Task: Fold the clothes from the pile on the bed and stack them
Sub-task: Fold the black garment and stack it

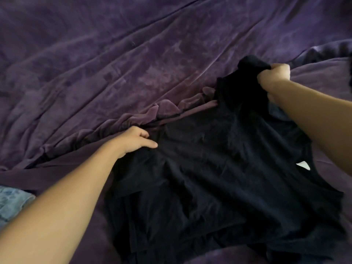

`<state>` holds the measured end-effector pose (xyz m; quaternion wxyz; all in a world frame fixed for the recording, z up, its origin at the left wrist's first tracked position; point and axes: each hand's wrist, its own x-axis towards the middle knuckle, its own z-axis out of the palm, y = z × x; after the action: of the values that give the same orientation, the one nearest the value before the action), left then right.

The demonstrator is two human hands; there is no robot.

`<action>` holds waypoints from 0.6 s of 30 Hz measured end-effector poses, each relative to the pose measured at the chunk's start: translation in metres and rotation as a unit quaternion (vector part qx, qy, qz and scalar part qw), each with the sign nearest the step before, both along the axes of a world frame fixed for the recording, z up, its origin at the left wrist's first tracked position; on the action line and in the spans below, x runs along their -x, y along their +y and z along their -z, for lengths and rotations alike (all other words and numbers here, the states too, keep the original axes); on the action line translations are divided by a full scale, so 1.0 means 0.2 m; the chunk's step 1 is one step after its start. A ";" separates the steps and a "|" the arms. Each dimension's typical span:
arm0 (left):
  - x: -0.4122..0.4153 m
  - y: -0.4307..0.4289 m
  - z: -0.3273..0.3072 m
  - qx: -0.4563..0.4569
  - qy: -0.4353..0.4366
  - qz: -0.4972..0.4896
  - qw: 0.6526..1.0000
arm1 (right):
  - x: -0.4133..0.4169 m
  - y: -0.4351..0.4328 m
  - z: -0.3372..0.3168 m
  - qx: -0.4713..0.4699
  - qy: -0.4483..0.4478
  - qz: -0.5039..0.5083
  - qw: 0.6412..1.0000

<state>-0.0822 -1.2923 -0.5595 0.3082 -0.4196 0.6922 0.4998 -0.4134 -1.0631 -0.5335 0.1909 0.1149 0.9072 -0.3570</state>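
My left forearm fills the near corner, running up from the bottom edge, with a blue cloth just beside it at the left margin. At its end the left hand sits at the left edge of the shirt. The thumb lies straight on the black fabric and the fingers curl in. I cannot tell from here whether they pinch the cloth or only rest against it.

The shirt is spread, rumpled, across the right half of the bed, on the purple sheet, its lower part bunched in loose folds nearest me. A small white tag shows at its right side (just below my right forearm).

The right hand is closed in a tight fist round a wad of the shirt's far corner, holding it raised above the sheet. The sheet is ruffled into ridges just beyond the left hand.
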 end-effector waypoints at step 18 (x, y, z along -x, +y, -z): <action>-0.46 0.27 -0.27 0.493 0.173 0.304 0.796 | -0.37 0.91 -0.27 -0.048 0.119 -0.168 0.977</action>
<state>0.0108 -1.2385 -0.5058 0.0703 -0.1892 0.9788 0.0356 -0.3396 -0.8816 -0.4787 0.1333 -0.0733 0.9457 -0.2872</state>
